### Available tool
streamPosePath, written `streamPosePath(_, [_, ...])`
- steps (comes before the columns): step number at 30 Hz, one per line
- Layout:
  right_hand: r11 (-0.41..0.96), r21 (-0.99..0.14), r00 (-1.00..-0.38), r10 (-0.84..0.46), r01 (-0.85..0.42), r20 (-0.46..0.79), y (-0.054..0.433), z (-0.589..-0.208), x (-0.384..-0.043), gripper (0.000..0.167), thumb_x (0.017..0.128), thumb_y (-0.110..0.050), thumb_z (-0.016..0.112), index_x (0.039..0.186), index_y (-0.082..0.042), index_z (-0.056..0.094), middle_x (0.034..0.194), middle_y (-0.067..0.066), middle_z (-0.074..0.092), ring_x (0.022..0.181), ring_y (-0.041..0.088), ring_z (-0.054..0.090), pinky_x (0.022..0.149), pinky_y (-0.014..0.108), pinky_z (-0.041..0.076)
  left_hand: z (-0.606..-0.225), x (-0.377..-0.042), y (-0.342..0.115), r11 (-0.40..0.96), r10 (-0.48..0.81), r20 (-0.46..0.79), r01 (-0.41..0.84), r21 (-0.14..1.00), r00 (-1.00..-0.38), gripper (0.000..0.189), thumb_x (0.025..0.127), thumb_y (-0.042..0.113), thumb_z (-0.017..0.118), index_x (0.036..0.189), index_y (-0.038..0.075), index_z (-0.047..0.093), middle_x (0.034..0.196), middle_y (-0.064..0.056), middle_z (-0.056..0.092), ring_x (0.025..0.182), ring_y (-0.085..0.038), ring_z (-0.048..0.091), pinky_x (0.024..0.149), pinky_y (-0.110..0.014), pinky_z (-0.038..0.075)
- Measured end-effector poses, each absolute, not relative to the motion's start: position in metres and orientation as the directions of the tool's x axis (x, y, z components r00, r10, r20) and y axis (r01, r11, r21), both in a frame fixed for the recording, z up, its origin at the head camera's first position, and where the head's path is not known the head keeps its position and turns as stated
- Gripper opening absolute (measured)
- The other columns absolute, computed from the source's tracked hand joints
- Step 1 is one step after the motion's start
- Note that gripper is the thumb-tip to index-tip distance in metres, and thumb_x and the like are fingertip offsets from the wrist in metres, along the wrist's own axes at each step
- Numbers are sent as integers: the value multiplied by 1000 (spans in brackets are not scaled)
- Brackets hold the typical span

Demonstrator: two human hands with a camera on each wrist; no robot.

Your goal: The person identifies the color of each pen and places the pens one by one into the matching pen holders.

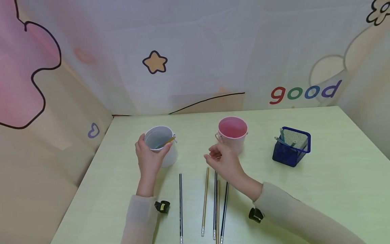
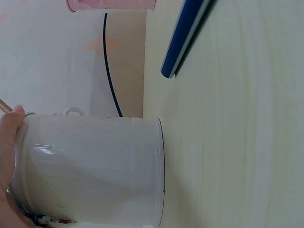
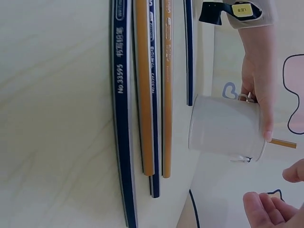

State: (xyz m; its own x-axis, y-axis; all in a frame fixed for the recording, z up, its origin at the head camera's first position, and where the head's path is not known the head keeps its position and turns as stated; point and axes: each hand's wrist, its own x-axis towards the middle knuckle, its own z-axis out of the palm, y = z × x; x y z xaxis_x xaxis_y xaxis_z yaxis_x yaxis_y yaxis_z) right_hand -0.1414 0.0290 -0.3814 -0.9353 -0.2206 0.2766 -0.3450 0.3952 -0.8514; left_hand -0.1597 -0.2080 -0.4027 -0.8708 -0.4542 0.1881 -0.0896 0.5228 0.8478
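My left hand [image 1: 149,157] grips the rim of a white bucket [image 1: 170,157], thumb on the near right side and fingers at the left. A yellow pencil [image 1: 168,141] leans inside that bucket, its end showing above the rim. Above the table, in front of the pink bucket [image 1: 233,128], hovers my right hand [image 1: 226,164], fingers loosely curled and holding nothing; in the right wrist view its thumb and fingertips [image 3: 259,206] are apart. Below it lie several pencils, among them a yellow pencil [image 1: 205,203] and a dark blue pencil [image 1: 224,211]. Another dark blue pencil [image 1: 181,206] lies apart to the left.
A blue mesh pen holder [image 1: 287,154] with a few greenish sticks in it stands at the right of the pale green table [image 1: 335,189]. Printed cloth walls [image 1: 198,67] enclose the table's back and sides.
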Motion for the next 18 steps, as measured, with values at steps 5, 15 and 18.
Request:
streamPosePath(5, [413, -853, -945, -201, -319, 257, 34, -388, -138, 18, 81, -4, 72, 94, 3, 63, 84, 12, 66, 77, 21, 63, 73, 31, 56, -403, -159, -208, 512, -451, 179, -90, 854, -874, 101, 72, 42, 80, 145, 3, 24, 138, -20, 34, 126, -35, 37, 99, -56, 41])
streamPosePath(15, [476, -857, -977, -170, -197, 130, 40, -399, -130, 17, 81, -7, 72, 93, 2, 63, 83, 9, 65, 77, 18, 62, 72, 30, 56, -402, -160, -209, 519, -450, 186, -87, 850, -873, 101, 72, 42, 80, 145, 2, 24, 138, -20, 34, 126, -35, 37, 99, -56, 41])
streamPosePath(18, [515, -838, -980, -171, -180, 105, 42, -402, -126, 19, 81, -8, 71, 93, 3, 64, 81, 8, 65, 76, 17, 62, 72, 29, 56, -402, -160, -208, 517, -451, 181, -91, 851, -874, 101, 72, 42, 80, 145, 2, 24, 138, -19, 34, 126, -35, 37, 98, -56, 41])
